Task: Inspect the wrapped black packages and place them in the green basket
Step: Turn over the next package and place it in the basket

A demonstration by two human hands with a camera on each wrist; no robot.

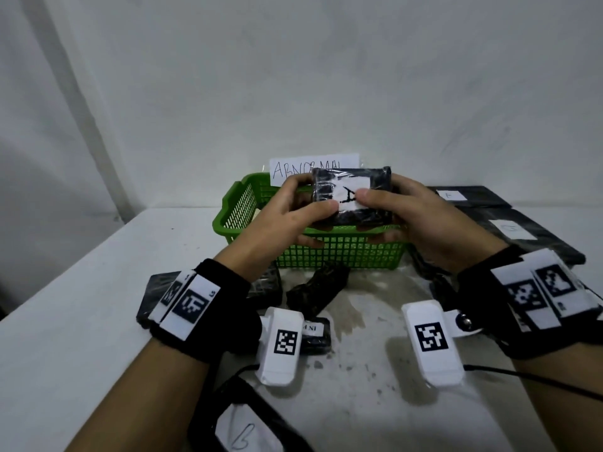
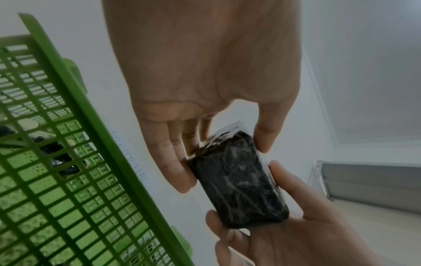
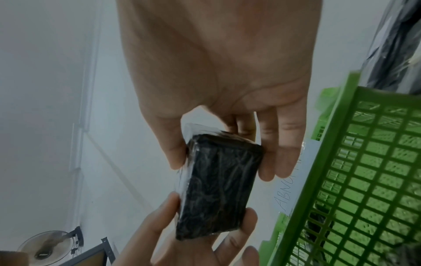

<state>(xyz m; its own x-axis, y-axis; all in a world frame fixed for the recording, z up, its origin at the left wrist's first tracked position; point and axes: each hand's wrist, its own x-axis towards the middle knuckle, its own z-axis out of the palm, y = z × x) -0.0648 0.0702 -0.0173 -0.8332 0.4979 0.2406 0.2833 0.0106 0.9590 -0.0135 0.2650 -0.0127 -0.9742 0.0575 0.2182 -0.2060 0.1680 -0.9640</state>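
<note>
held package: a small black brick-shaped package (image 1: 352, 197) wrapped in clear film, white label on the face turned toward the head camera with a dark hand-drawn mark on it — up in the air over the near part of the green basket (image 1: 235, 220), not touching it

left hand: the left hand (image 1: 280, 223) has the package's left end, thumb on the labelled face and fingers curled round behind; the left wrist view shows fingertips (image 2: 182, 172) pressed on one narrow side and the thumb on the other

right hand: the right hand (image 1: 421, 220) grips the right end the same way — thumb lying across the white label, fingers wrapped underneath

basket: mesh plastic, sitting on the white table (image 1: 81, 321) near the wall; through the mesh in the left wrist view there's something dark inside, can't tell what exactly

sign: a white sheet (image 1: 346, 162) behind the basket, handwritten "ABNORMAL", partly hidden by the package

other packages: a crumpled black one (image 1: 318, 290) lies on the table just in front of the basket, more black ones partly hidden under the left wrist, and flat black ones with white labels (image 1: 515, 230) off to the right

near edge: one more labelled black package (image 1: 248, 432) at the bottom of the head view, letter looks like a "B"

wrists: black bands with white marker tags on both
</note>
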